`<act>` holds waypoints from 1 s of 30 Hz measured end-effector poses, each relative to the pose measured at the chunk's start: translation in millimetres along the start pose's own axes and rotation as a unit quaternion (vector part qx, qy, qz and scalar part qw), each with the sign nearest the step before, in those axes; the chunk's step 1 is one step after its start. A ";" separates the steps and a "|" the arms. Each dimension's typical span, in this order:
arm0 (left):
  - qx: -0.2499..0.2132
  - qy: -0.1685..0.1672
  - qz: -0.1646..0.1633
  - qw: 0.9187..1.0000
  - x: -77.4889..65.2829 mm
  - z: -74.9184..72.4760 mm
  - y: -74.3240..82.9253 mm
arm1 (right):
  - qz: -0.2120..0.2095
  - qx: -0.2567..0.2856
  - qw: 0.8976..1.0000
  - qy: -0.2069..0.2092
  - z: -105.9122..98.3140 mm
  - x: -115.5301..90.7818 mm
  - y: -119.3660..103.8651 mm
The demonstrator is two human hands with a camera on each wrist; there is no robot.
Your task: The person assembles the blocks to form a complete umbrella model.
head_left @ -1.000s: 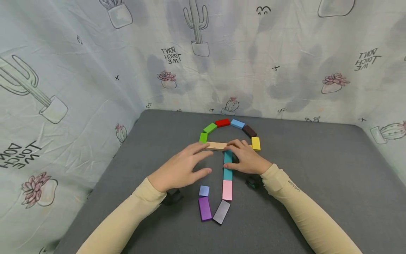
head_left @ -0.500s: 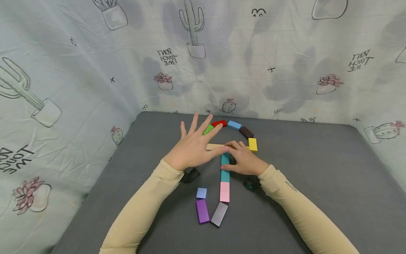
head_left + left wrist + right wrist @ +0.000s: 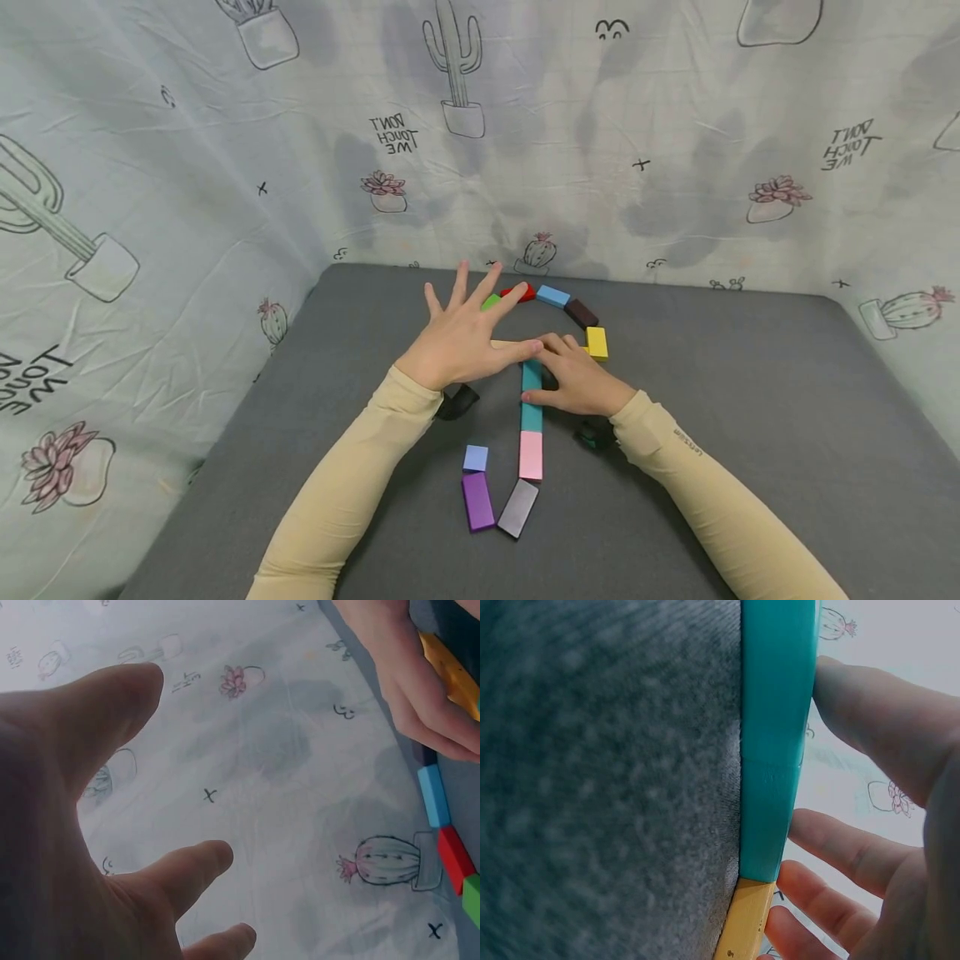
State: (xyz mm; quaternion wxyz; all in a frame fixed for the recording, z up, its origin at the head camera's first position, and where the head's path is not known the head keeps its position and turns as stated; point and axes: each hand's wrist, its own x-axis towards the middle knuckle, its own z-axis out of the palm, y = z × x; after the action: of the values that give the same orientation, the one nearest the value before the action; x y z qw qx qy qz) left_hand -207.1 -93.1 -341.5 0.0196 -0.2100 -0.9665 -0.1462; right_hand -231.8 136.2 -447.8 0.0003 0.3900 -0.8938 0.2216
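Note:
My left hand [image 3: 465, 337] is spread wide over the left side of an arc of blocks, its thumb pointing at my right hand [image 3: 581, 375]. Beneath it a green block [image 3: 491, 302] and a natural wood block [image 3: 502, 343] are partly covered. My right fingertips rest on the top faces of two teal blocks [image 3: 776, 712] and the yellowish wood block [image 3: 746, 922] at their end. The arc continues with a red block [image 3: 528, 292], a light blue one [image 3: 552, 295], a dark brown one [image 3: 581, 313] and a yellow one [image 3: 596, 342].
Below the teal blocks [image 3: 531, 412], a pink block [image 3: 530, 455], a grey one [image 3: 517, 507], a purple one [image 3: 477, 501] and a small blue one [image 3: 476, 457] form a hook on the grey table [image 3: 675, 358]. A cactus-print cloth [image 3: 555, 167] hangs behind.
My left hand has moved forward and right, its fingers spreading over the green blocks and its thumb coming beside the right hand. The right hand stays on the blocks.

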 end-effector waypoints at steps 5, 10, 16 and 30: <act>-0.004 -0.006 -0.005 1.000 -0.2 0.9 -0.8 | 0.010 0.000 1.000 -0.008 -0.5 -0.4 -1.6; -0.001 -0.005 -0.007 1.000 -1.3 2.3 -2.7 | 0.002 -0.003 1.000 -0.004 0.4 0.4 -2.0; 0.008 -0.003 -0.012 1.000 -1.1 3.0 -4.1 | 0.004 0.000 1.000 -0.006 1.3 1.9 -1.8; -0.004 -0.002 -0.007 1.000 0.5 6.0 -5.9 | 0.011 -0.004 1.000 -0.010 1.4 2.0 -1.3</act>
State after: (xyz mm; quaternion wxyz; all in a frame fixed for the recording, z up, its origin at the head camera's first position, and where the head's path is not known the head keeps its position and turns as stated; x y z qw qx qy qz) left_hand -209.8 -96.3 -348.9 0.0161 -0.2034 -0.9674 -0.1498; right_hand -232.1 133.4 -448.2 -0.0093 0.3823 -0.8987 0.2146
